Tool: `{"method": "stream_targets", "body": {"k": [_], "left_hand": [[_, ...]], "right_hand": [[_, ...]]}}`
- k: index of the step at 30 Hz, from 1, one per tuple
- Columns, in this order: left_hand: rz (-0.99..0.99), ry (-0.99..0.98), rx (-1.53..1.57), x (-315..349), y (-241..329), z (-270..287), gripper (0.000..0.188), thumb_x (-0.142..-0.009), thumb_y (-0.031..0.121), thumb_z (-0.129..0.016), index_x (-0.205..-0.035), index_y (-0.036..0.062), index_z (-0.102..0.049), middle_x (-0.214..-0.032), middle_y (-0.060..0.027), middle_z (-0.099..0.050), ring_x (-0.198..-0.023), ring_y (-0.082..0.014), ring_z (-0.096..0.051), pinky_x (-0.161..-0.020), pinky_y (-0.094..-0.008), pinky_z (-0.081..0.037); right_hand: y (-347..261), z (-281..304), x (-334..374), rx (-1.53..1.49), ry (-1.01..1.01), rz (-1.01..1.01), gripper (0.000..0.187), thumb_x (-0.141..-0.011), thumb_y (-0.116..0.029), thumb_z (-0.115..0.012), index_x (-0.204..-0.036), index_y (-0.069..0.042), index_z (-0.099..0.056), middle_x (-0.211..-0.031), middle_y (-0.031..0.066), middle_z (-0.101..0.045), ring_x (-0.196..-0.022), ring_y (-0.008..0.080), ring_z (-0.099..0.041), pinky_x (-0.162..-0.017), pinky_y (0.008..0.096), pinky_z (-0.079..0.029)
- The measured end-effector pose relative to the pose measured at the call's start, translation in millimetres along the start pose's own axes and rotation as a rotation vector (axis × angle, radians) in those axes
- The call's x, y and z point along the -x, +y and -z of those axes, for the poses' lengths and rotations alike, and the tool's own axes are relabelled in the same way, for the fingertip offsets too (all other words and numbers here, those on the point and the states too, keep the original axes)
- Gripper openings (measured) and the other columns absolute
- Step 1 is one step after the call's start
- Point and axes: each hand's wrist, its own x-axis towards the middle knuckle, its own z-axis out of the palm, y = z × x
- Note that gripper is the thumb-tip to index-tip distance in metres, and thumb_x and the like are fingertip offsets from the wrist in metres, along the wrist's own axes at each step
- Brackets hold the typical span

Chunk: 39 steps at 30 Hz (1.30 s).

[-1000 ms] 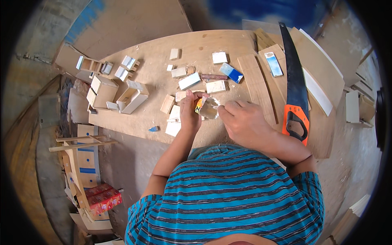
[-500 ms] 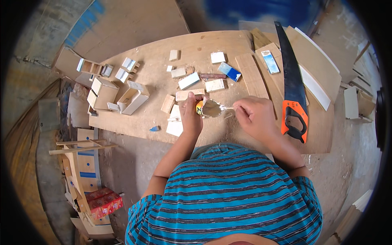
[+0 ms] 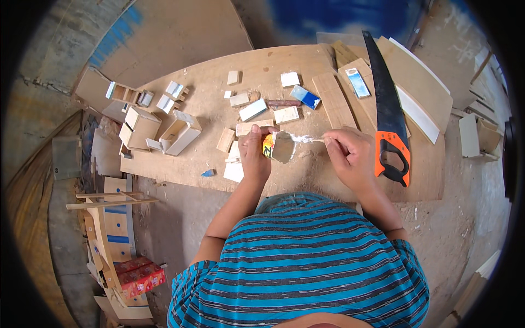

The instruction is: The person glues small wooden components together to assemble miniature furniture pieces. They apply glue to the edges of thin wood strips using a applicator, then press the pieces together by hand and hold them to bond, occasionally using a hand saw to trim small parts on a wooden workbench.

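Two hands work over the board: the left hand (image 3: 255, 157) is wrapped around a small yellow-orange tin (image 3: 269, 146) with its pale lid (image 3: 283, 147) bent open, held just above the board (image 3: 273, 71) near its front edge. From the tin a thin white-smeared stick (image 3: 307, 139) reaches to the right hand (image 3: 350, 158), whose fingertips are pinched on its end. Small wood blocks (image 3: 252, 109) lie scattered beyond the tin, open wooden boxes (image 3: 180, 133) to the left, and a saw (image 3: 389, 117) with an orange handle just right of the right hand
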Motion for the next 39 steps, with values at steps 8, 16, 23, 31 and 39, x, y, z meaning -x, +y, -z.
{"method": "stream_targets", "body": {"k": [8, 16, 23, 31, 39], "left_hand": [[-0.018, 0.103, -0.046, 0.4, -13.7, 1.8, 0.041, -0.096, 0.030, -0.051, -0.084, -0.0062, -0.064, -0.079, -0.0109, -0.065, -0.069, -0.0128, -0.061, -0.065, -0.0242, -0.048], [0.102, 0.125, 0.178, 3.8, -9.9, -12.1, 0.040, -0.096, 0.031, -0.052, -0.087, -0.0068, -0.063, -0.079, -0.0103, -0.065, -0.069, -0.0123, -0.060, -0.063, -0.0236, -0.048], [0.122, 0.132, 0.101, 3.1, -17.2, -11.3, 0.040, -0.095, 0.032, -0.053, -0.087, -0.0056, -0.062, -0.075, -0.0086, -0.063, -0.066, -0.0110, -0.059, -0.059, -0.0229, -0.046], [0.219, 0.258, 0.127, -0.1, -13.0, -13.8, 0.041, -0.094, 0.037, -0.053, -0.087, -0.0028, -0.062, -0.071, -0.0055, -0.062, -0.057, -0.0088, -0.057, -0.043, -0.0215, -0.041], [0.492, 0.087, 0.015, -2.9, -8.3, -9.1, 0.038, -0.092, 0.036, -0.054, -0.081, 0.0000, -0.063, -0.062, -0.0028, -0.058, -0.044, -0.0077, -0.047, -0.035, -0.0215, -0.029]], "right_hand": [[2.2, 11.7, 2.7, 0.082, 0.021, 0.107, 0.003, -0.078, 0.001, -0.061, -0.080, 0.002, -0.064, -0.062, 0.0080, -0.056, -0.047, 0.0112, -0.044, -0.044, 0.0254, -0.032], [6.9, 10.8, 9.1, 0.092, 0.141, 0.127, 0.009, -0.077, 0.003, -0.062, -0.085, 0.001, -0.065, -0.058, 0.0058, -0.050, -0.046, 0.0108, -0.042, -0.043, 0.0253, -0.030], [15.7, 18.7, 10.3, 0.156, 0.234, 0.394, 0.015, -0.076, 0.005, -0.062, -0.090, 0.001, -0.067, -0.059, 0.0048, -0.049, -0.047, 0.0107, -0.042, -0.043, 0.0248, -0.030], [40.2, 19.9, 12.0, 0.041, 0.097, 0.243, 0.020, -0.073, 0.003, -0.066, -0.092, -0.004, -0.068, -0.064, 0.0056, -0.051, -0.054, 0.0195, -0.050, -0.048, 0.0291, -0.039], [37.8, 34.6, -0.7, 0.356, -0.074, 0.553, 0.032, -0.061, 0.003, -0.066, -0.091, -0.007, -0.065, -0.071, 0.0044, -0.047, -0.064, 0.0224, -0.049, -0.052, 0.0330, -0.041]]}}
